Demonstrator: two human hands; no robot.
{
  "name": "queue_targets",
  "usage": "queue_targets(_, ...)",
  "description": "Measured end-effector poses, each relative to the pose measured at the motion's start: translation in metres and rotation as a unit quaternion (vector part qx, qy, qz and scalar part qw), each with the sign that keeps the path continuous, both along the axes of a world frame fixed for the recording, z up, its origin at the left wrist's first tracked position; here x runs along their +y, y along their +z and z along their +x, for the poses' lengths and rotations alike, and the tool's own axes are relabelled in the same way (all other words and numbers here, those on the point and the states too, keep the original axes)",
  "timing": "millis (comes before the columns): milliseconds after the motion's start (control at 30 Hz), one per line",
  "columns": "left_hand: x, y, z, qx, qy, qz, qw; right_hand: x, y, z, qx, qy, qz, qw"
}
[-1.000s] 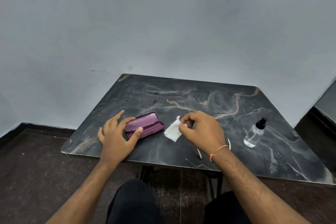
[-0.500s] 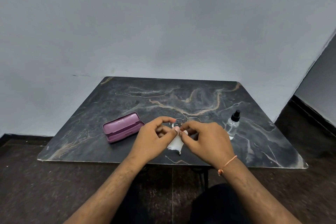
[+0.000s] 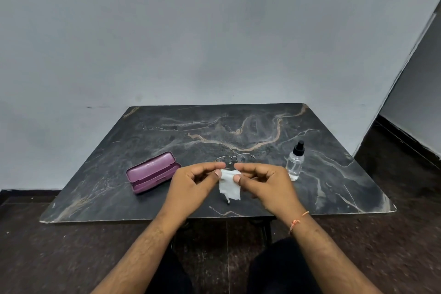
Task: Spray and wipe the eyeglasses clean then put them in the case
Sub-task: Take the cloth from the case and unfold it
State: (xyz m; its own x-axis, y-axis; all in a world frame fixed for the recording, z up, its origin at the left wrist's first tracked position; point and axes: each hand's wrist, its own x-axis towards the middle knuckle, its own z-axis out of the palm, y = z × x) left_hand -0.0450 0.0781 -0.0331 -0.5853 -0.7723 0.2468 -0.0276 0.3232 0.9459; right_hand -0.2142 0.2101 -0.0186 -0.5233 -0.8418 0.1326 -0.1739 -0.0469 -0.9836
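Note:
A small white wipe (image 3: 229, 184) hangs between my two hands over the near middle of the dark marble table (image 3: 334, 174). My left hand (image 3: 193, 188) pinches its left top corner and my right hand (image 3: 267, 186) pinches its right top corner. Thin-framed eyeglasses (image 3: 236, 158) lie on the table just beyond my fingertips; one temple tip shows below the wipe. The purple case (image 3: 152, 172) lies open to the left of my left hand. A clear spray bottle (image 3: 295, 162) with a black cap stands upright to the right of my right hand.
A grey wall stands right behind the table's far edge. The table's near edge runs just under my wrists. Dark floor surrounds the table, and my dark-clothed legs are below.
My left hand left the case and joined my right hand at the wipe. Both hands now hold the wipe spread between them, pulled a little apart. The camera view shifted left.

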Motion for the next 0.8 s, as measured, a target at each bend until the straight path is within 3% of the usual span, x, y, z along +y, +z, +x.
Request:
queue_targets(100, 0.002, -0.001, 0.000, -0.007, 0.000, -0.025, 1.000, 0.003, -0.006, -0.002, 0.030, -0.007, 0.003, 1.000)
queue_targets(300, 0.006, 0.003, 0.000, -0.028, -0.019, -0.069, 0.997, 0.007, -0.004, -0.007, 0.266, -0.005, 0.020, 0.964)
queue_targets(467, 0.007, 0.004, 0.000, -0.056, -0.029, -0.107, 0.992, 0.007, -0.002, -0.011, 0.288, -0.016, 0.004, 0.958)
queue_targets(567, 0.002, 0.002, -0.001, -0.046, -0.019, -0.147, 0.988, 0.005, -0.006, -0.012, 0.245, -0.016, -0.008, 0.969)
queue_targets(700, -0.001, -0.002, -0.004, -0.030, -0.030, -0.105, 0.994, 0.002, -0.013, -0.007, 0.057, 0.041, -0.022, 0.997)
queue_targets(800, -0.006, -0.012, -0.006, -0.033, -0.037, -0.091, 0.995, 0.000, -0.022, -0.004, 0.000, 0.053, -0.017, 0.998)
